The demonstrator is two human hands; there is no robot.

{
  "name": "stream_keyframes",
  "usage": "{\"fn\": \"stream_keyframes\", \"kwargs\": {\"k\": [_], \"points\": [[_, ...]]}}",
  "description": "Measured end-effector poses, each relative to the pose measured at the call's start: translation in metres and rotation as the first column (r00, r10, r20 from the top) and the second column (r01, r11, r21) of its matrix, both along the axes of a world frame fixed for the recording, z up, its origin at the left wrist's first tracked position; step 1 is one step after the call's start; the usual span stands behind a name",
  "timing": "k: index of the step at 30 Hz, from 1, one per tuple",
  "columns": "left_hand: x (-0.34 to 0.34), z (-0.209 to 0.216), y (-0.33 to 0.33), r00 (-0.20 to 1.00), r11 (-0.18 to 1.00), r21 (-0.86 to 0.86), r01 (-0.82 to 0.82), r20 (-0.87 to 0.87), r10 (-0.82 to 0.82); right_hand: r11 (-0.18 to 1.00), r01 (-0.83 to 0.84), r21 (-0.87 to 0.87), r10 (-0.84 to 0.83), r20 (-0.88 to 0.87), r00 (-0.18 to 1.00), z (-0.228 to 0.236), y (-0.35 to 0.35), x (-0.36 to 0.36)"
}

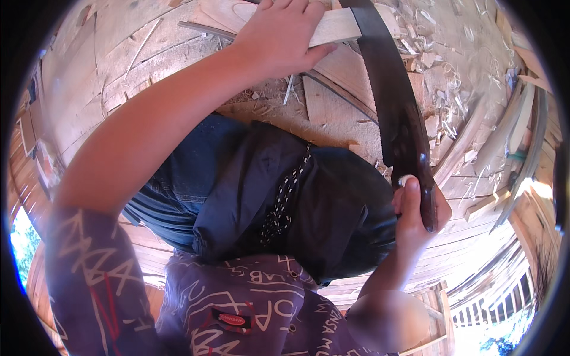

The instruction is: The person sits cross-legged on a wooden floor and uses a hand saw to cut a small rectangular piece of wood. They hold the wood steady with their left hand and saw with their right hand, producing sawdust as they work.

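My left hand (284,37) grips a pale wooden strip (339,28), thumb along its near edge and fingers over the far side. Its fingertips are partly cut off by the top of the picture. In my right hand (415,213) is the dark brown handle of a handsaw (389,83), with the fingers wrapped round it. The saw's long dark blade runs up and away, teeth facing left. It crosses the strip's right end; whether the teeth touch the wood I cannot tell. Beneath the strip lies a wider pale board (347,74).
Curled shavings (448,80) and wood scraps litter the plank floor on the right. A thin dark-edged batten (205,29) lies left of my left hand. Long curved strips (522,130) lean at the far right. My dark-clad legs (285,190) are folded close to the work.
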State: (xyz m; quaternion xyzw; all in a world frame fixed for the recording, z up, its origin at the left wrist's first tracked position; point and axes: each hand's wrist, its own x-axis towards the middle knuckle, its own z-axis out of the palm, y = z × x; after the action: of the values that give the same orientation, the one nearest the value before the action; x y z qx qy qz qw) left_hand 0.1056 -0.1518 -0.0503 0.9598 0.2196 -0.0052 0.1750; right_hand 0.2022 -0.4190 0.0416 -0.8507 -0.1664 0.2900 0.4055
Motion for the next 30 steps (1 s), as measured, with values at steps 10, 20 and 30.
{"fn": "stream_keyframes", "kwargs": {"k": [10, 20, 30], "points": [[-0.005, -0.006, 0.0, 0.997, 1.0, 0.015, -0.012, 0.077, 0.011, 0.999, -0.032, -0.007, 0.032, 0.111, 0.993, 0.034, -0.05, 0.002], [-0.004, -0.003, 0.001, 0.995, 0.999, 0.017, -0.027, 0.1, 0.025, 0.997, -0.054, 0.062, 0.049, 0.071, 0.996, 0.035, -0.06, 0.003], [0.0, -0.006, -0.001, 0.992, 1.0, -0.003, -0.013, 0.124, 0.013, 1.0, -0.004, -0.01, 0.004, 0.011, 1.0, 0.005, -0.013, 0.008]]}}
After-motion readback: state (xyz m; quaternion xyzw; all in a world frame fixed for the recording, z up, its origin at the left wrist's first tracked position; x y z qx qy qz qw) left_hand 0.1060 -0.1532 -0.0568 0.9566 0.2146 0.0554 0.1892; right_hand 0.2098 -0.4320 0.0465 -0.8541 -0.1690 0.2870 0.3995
